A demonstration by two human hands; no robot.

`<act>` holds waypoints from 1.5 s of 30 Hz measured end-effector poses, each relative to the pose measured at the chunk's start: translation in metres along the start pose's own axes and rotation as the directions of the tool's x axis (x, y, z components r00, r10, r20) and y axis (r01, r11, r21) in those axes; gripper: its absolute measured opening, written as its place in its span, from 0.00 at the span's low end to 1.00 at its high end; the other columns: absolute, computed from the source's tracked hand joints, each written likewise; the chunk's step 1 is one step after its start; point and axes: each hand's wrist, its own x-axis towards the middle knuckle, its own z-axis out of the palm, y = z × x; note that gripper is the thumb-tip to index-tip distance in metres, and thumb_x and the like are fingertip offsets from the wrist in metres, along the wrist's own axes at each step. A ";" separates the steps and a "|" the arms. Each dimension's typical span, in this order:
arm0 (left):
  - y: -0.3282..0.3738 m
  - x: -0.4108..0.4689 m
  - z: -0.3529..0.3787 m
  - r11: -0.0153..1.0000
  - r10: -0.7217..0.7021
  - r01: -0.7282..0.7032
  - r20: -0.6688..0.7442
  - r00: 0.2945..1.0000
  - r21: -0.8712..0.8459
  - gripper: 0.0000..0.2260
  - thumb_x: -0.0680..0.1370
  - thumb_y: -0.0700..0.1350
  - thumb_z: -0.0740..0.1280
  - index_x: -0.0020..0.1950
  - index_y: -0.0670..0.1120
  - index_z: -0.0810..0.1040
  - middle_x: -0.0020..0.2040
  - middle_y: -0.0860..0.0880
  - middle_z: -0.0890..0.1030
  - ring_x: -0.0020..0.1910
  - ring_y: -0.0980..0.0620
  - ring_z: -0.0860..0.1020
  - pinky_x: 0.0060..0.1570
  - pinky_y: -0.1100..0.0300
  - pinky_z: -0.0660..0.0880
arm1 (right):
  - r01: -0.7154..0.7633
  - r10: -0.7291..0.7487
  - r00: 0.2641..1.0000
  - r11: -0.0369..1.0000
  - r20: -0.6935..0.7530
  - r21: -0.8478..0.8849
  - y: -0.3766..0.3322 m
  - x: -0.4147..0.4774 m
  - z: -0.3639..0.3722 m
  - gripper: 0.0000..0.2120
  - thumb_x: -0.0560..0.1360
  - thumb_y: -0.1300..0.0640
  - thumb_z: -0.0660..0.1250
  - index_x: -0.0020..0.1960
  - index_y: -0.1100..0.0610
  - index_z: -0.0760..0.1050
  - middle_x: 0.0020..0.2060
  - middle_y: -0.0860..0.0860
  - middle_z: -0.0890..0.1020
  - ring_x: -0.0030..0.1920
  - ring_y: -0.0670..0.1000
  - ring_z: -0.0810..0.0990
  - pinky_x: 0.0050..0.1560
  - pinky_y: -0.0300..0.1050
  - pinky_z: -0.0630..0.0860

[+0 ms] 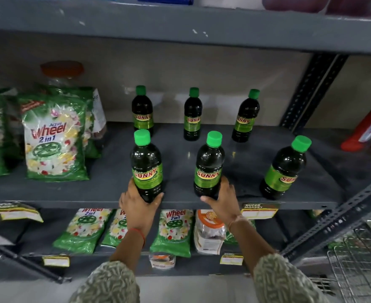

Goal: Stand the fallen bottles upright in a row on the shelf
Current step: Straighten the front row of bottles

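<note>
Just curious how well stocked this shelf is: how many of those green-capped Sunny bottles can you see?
6, all upright. Back row: left, middle, right. Front row: left in the left hand, middle by the right hand, right. None seems hidden.

Glossy plastic bottles (209,165); matt grey metal shelf (245,171).

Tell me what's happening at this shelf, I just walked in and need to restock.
A person is tidying green-capped bottles on the grey shelf. The left hand holds the front left bottle; the right hand holds the front middle bottle. All six stand upright, three in front and three behind.
</note>
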 end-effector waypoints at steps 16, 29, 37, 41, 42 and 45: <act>-0.024 0.017 -0.027 0.998 0.053 -0.053 0.016 0.998 -0.017 0.38 0.65 0.46 0.77 0.68 0.37 0.62 0.62 0.36 0.74 0.59 0.34 0.69 0.64 0.39 0.65 | 0.006 -0.007 1.000 0.999 -0.022 -0.039 -0.007 -0.008 0.016 0.35 0.67 0.55 0.73 0.66 0.62 0.59 0.61 0.62 0.71 0.63 0.61 0.65 0.66 0.59 0.64; -0.026 0.025 -0.031 0.997 0.040 -0.044 0.075 0.996 0.056 0.40 0.66 0.48 0.75 0.70 0.38 0.58 0.64 0.36 0.73 0.63 0.35 0.67 0.63 0.39 0.63 | 0.020 -0.022 0.999 0.998 -0.033 -0.066 -0.005 -0.008 0.018 0.34 0.68 0.53 0.72 0.67 0.62 0.59 0.63 0.60 0.71 0.64 0.60 0.65 0.67 0.57 0.63; -0.026 0.024 -0.032 0.998 0.040 -0.044 0.078 0.996 0.047 0.40 0.67 0.48 0.75 0.71 0.37 0.58 0.63 0.35 0.73 0.64 0.35 0.67 0.63 0.38 0.63 | 0.034 -0.037 0.999 0.995 -0.032 -0.090 -0.007 -0.010 0.017 0.35 0.69 0.53 0.71 0.68 0.62 0.58 0.63 0.59 0.71 0.63 0.58 0.65 0.65 0.53 0.63; -0.024 0.025 -0.033 0.998 0.024 -0.029 0.089 0.996 0.058 0.39 0.67 0.48 0.75 0.70 0.37 0.59 0.62 0.34 0.74 0.63 0.34 0.67 0.62 0.39 0.65 | 0.021 -0.022 1.000 0.997 -0.020 -0.071 -0.009 -0.011 0.016 0.35 0.68 0.53 0.71 0.68 0.62 0.58 0.63 0.59 0.71 0.63 0.58 0.66 0.64 0.52 0.63; -0.025 0.026 -0.034 0.998 0.020 -0.025 0.090 0.996 0.057 0.39 0.67 0.48 0.75 0.70 0.37 0.59 0.62 0.34 0.74 0.63 0.34 0.67 0.62 0.40 0.65 | 0.021 -0.022 1.000 0.997 -0.019 -0.071 -0.008 -0.011 0.016 0.35 0.68 0.53 0.71 0.68 0.61 0.58 0.63 0.59 0.71 0.63 0.58 0.66 0.64 0.52 0.63; -0.024 0.024 -0.034 0.999 0.003 -0.007 0.095 0.996 0.049 0.38 0.66 0.47 0.76 0.69 0.38 0.60 0.62 0.35 0.74 0.63 0.35 0.67 0.62 0.41 0.65 | 0.013 -0.014 1.000 0.997 -0.009 -0.078 -0.010 -0.012 0.016 0.35 0.69 0.52 0.71 0.69 0.61 0.58 0.63 0.59 0.71 0.63 0.58 0.66 0.65 0.51 0.64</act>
